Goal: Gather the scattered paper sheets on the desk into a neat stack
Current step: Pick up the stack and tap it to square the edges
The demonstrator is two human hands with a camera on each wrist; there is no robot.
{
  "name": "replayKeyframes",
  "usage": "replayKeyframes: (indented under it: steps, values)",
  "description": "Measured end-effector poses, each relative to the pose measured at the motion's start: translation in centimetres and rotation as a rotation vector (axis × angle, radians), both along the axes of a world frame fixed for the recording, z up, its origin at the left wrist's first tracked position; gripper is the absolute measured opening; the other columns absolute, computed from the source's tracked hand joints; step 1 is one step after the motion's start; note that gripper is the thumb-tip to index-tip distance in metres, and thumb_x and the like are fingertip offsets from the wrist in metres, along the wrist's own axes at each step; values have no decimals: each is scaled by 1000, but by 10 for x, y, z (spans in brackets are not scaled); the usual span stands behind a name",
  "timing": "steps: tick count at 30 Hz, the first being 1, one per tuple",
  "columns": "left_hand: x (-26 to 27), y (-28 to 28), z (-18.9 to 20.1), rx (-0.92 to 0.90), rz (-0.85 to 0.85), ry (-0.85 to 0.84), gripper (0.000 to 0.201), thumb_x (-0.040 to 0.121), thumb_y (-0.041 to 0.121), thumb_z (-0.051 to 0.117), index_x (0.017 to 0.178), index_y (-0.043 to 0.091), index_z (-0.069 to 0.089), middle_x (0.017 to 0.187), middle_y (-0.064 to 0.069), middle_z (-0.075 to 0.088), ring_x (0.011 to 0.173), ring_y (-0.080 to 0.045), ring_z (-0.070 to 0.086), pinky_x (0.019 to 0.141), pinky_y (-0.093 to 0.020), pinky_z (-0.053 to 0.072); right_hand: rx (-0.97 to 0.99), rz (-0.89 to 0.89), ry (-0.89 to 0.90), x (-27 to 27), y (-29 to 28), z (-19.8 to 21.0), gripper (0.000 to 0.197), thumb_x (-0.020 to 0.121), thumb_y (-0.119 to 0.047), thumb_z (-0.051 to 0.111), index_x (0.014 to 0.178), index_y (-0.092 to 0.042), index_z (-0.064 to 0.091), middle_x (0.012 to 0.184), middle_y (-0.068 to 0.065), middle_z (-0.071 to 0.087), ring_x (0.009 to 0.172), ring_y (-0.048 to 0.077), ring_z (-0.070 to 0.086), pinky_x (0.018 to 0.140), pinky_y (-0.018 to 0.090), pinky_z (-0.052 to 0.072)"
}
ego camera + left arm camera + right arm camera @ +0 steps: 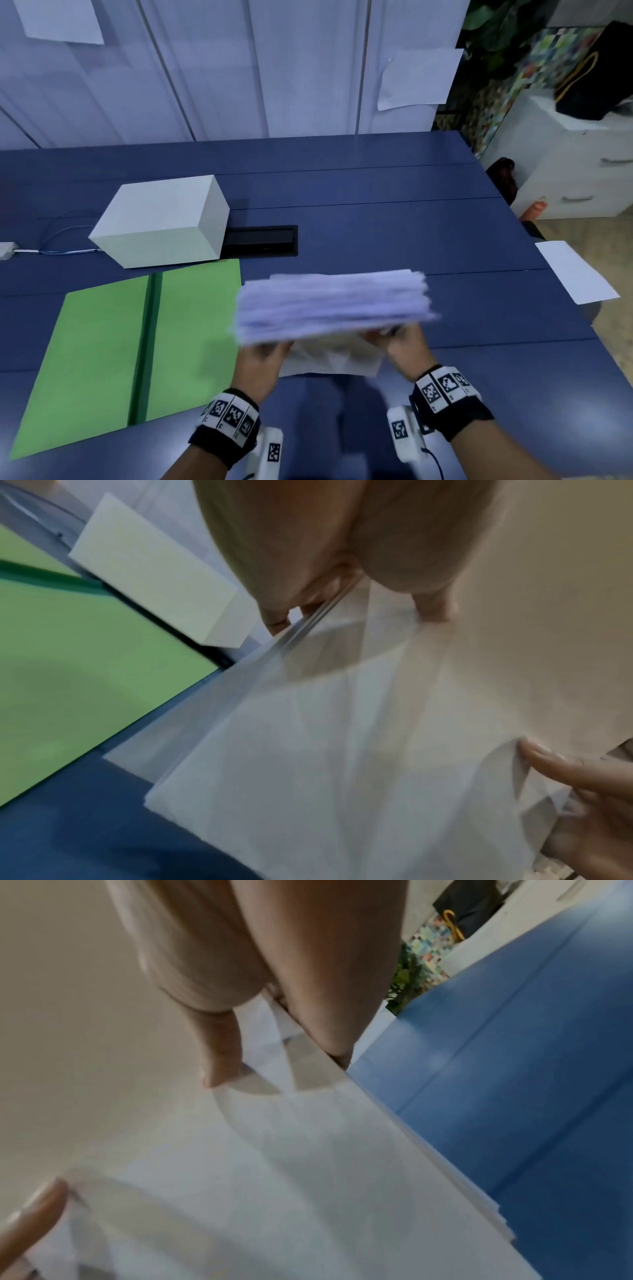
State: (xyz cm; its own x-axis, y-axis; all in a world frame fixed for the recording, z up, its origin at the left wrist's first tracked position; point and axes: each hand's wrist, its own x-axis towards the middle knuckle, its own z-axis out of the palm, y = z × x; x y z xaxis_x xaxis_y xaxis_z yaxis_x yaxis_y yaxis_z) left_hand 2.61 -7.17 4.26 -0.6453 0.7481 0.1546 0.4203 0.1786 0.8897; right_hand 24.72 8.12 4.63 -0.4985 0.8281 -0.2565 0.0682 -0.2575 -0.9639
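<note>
A bundle of white paper sheets [332,308] is held tilted up above the blue desk [411,219], motion-blurred in the head view. My left hand [263,359] grips its left side and my right hand [400,346] grips its right side. In the left wrist view my thumb and fingers [435,607] pinch the sheets [342,750] along their left edge. In the right wrist view my fingers [222,1064] clamp the sheets [274,1177] near their right edge. One loose white sheet [575,270] lies at the desk's right edge.
An open green folder [102,349] lies on the desk at the left. A white box [161,222] stands behind it, beside a black cable hatch [263,240]. Two more white sheets [418,78] [61,20] show against the white cabinets at the back. A white drawer unit [565,164] stands off the right.
</note>
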Motion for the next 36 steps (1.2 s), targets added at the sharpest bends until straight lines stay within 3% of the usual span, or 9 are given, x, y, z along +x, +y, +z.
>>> replayKeyframes:
  steps: [2,4,11,15,19,24,30,34,36]
  values:
    - [5,1,-3,-66,-53,-272,43,80,31,75,119,26,56,116,15,67,109,4,61,104,-42,46,31,15,-68,-8,-7,-4,24,68,7,82,76,-11,70,71,-3,75,67,8,71,75,35,61]
    - [5,3,-14,-84,-34,-305,46,81,21,77,120,27,53,115,15,66,106,2,63,99,-36,50,42,-7,-94,-11,-11,-14,21,72,8,80,89,-3,72,86,5,77,81,25,73,82,47,59]
    - [5,2,-14,-50,50,-282,30,80,4,76,108,6,62,98,9,72,89,5,67,80,-14,53,75,-85,-18,-12,-16,-7,23,73,11,77,86,-7,72,81,-1,77,78,14,73,72,27,58]
    - [4,-6,-16,-47,26,-273,21,80,6,76,95,17,66,87,20,74,86,3,67,74,-7,49,136,-46,43,-6,-17,-7,31,75,11,76,94,-13,71,93,2,77,92,16,72,86,25,57]
    - [4,-10,-30,-117,5,-258,38,80,11,78,111,12,57,102,9,69,90,8,64,76,-5,48,73,-59,-83,-7,-18,-28,26,73,8,79,90,-10,70,82,-5,77,79,9,72,75,29,55]
    - [5,-8,-30,-170,-50,-254,43,83,13,75,112,33,51,98,37,65,94,17,60,79,-1,44,39,-66,-115,-8,-18,-38,25,72,6,81,91,-8,71,85,-1,77,80,16,73,74,32,56]
    - [5,-7,-12,-28,-14,-229,23,85,14,73,103,23,62,94,14,73,91,3,67,76,-11,51,130,-79,-74,-3,-17,-15,22,74,4,80,91,-7,72,85,-3,77,80,14,74,73,26,56]
    - [6,-10,0,44,-34,-131,14,84,4,72,96,8,67,92,10,72,85,8,66,75,-5,47,184,-80,32,3,-13,2,25,74,9,78,94,-4,70,89,1,77,85,14,73,76,21,57]
    - [7,-11,-7,-15,-60,-140,16,84,4,71,96,15,67,89,14,74,87,7,67,77,-6,48,177,-58,-8,4,-11,-9,29,73,7,80,97,-5,68,92,2,77,90,15,73,81,24,57]
